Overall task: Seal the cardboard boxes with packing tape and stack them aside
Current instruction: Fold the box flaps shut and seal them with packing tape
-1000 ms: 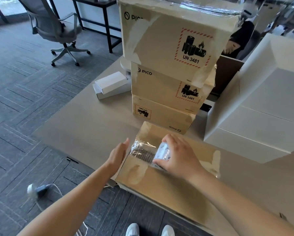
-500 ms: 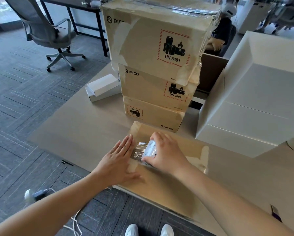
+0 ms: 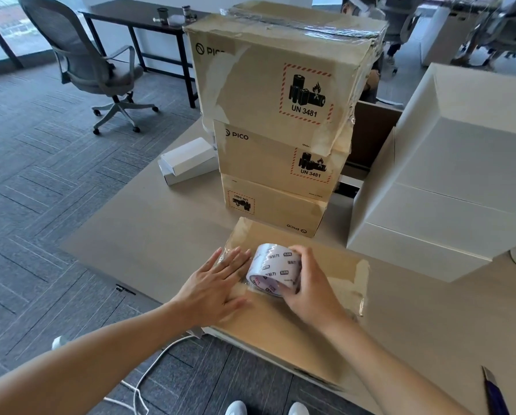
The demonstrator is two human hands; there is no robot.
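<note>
A flat cardboard box (image 3: pixel 325 271) lies at the table's near edge, its near end hanging over the floor. My right hand (image 3: pixel 307 286) grips a roll of clear packing tape (image 3: pixel 276 269) with printed labels, standing on the box's top. My left hand (image 3: pixel 217 283) lies flat with straight fingers on the box's left part, just left of the roll, pressing on the tape strip. Behind the box stands a stack of three taped cardboard boxes (image 3: pixel 280 115) with battery warning labels.
A large white box (image 3: pixel 448 187) fills the right side of the table (image 3: pixel 149 223). Small white boxes (image 3: pixel 187 160) lie left of the stack. A utility knife (image 3: pixel 494 390) rests at the near right. An office chair (image 3: pixel 95 64), a dark desk and a white cable (image 3: pixel 149 372) are on the left.
My left hand moved from the box's left side onto its top and now lies flat there. My right hand turned the tape roll up so its printed side shows.
</note>
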